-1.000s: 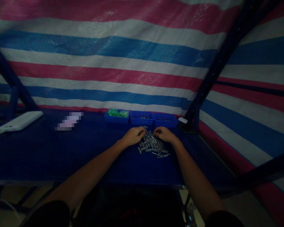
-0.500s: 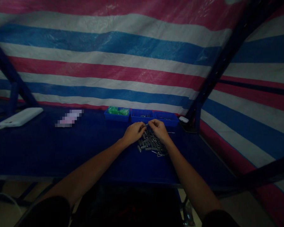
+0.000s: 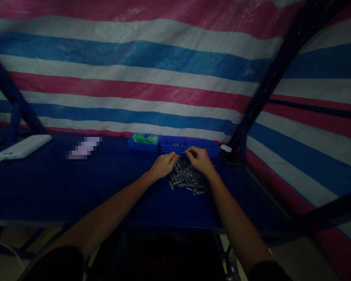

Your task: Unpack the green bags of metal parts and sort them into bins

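A heap of small grey metal cylinders and thin pins (image 3: 186, 180) lies on the dark blue table (image 3: 105, 187). My left hand (image 3: 163, 165) is curled at the heap's left edge, fingertips pinched on a small part I cannot make out. My right hand (image 3: 199, 159) is raised just above the heap's far side, fingers pinched together close to the left fingertips; what they hold is too small to name. Both forearms reach in from the bottom of the view.
Three blue trays stand in a row behind the heap: one with green pieces (image 3: 143, 141), a middle tray (image 3: 174, 144), a right tray (image 3: 205, 144). A small white object (image 3: 225, 148) sits by a blue post. A white power bank (image 3: 22, 146) lies far left.
Both hands lifted from resting on the heap and came together over its far side, fingertips almost meeting. The right hand has risen a little further since half a second ago.
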Available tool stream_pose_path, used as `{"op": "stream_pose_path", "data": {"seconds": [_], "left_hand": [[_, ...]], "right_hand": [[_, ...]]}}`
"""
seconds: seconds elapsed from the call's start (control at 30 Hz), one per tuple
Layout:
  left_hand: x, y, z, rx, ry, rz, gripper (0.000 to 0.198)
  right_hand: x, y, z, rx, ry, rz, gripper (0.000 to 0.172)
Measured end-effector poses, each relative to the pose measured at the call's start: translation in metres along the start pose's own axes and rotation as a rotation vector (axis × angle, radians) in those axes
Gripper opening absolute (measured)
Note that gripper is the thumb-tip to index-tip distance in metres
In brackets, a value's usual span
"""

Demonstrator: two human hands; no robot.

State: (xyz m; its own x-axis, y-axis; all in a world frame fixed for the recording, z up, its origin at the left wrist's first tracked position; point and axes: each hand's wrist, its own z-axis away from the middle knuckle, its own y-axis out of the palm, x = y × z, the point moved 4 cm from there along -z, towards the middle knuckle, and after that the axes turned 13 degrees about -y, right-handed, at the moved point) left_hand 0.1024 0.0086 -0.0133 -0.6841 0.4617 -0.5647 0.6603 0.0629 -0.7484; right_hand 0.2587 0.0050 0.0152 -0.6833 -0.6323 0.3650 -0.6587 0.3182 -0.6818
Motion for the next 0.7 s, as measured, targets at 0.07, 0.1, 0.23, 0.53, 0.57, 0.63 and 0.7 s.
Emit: {"op": "stream_pose_path", "data": {"seconds": [0.07,0.1,0.23,0.53,0.57,0.63,0.7], "left_hand": [[0.003,0.002,-0.001,-0.007,-0.019,-0.002,0.029],[0.004,0.002,-0.001,-0.011,-0.023,-0.007,0.027],[0.006,0.003,-0.002,-0.010,-0.023,-0.012,0.022],[0.009,0.009,-0.003,0.046,-0.027,-0.063,0.018],[0.010,0.010,-0.004,0.052,-0.025,-0.067,0.018],[0.011,0.011,-0.004,0.058,-0.020,-0.073,0.018],[0.012,0.011,-0.004,0.063,-0.015,-0.070,0.018]], "right_hand": [[-0.017,-0.019,-0.002,-0.122,0.148,0.231,0.031],[-0.024,-0.026,-0.001,-0.148,0.241,0.334,0.034],[-0.032,-0.018,0.008,0.063,0.391,0.445,0.041],[0.006,0.027,0.019,0.511,0.330,0.411,0.025],[0.006,0.026,0.018,0.494,0.330,0.404,0.024],[0.004,0.024,0.018,0.455,0.344,0.356,0.022],[-0.002,0.022,0.017,0.406,0.353,0.286,0.020]]}}
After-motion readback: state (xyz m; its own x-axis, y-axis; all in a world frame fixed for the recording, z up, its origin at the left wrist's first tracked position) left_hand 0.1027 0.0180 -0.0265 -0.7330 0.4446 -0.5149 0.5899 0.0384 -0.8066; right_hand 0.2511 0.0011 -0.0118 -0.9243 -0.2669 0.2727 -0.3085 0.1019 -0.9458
